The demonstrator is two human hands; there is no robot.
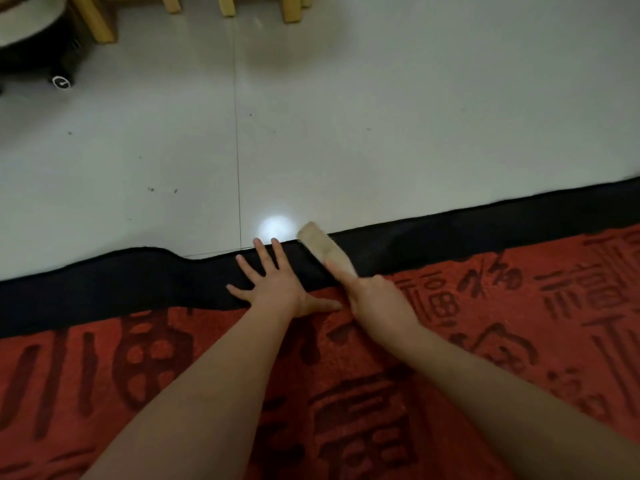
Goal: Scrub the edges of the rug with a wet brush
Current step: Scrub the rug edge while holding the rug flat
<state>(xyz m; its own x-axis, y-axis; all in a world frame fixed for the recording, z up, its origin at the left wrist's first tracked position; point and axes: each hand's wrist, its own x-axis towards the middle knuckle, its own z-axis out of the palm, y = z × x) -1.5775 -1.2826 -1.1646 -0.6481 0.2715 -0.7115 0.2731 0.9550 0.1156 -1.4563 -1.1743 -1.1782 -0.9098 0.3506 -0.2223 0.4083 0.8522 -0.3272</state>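
Gripping the brush (pixel 323 249) by its handle, the right hand (pixel 375 299) held it slanted over the rug's (pixel 381 393) black edge (pixel 104 289), its head reaching the border where rug met floor (pixel 381 116). The left hand (pixel 277 284) lay flat just beside it, fingers spread, pressing the edge down. The brush looked light and stiff, best held low on the handle; the rug seemed soft and limp, rippling at the left, so it probably needed pinning. Bristles were hidden underneath, motion blurred the brush, and wetness couldn't be judged.
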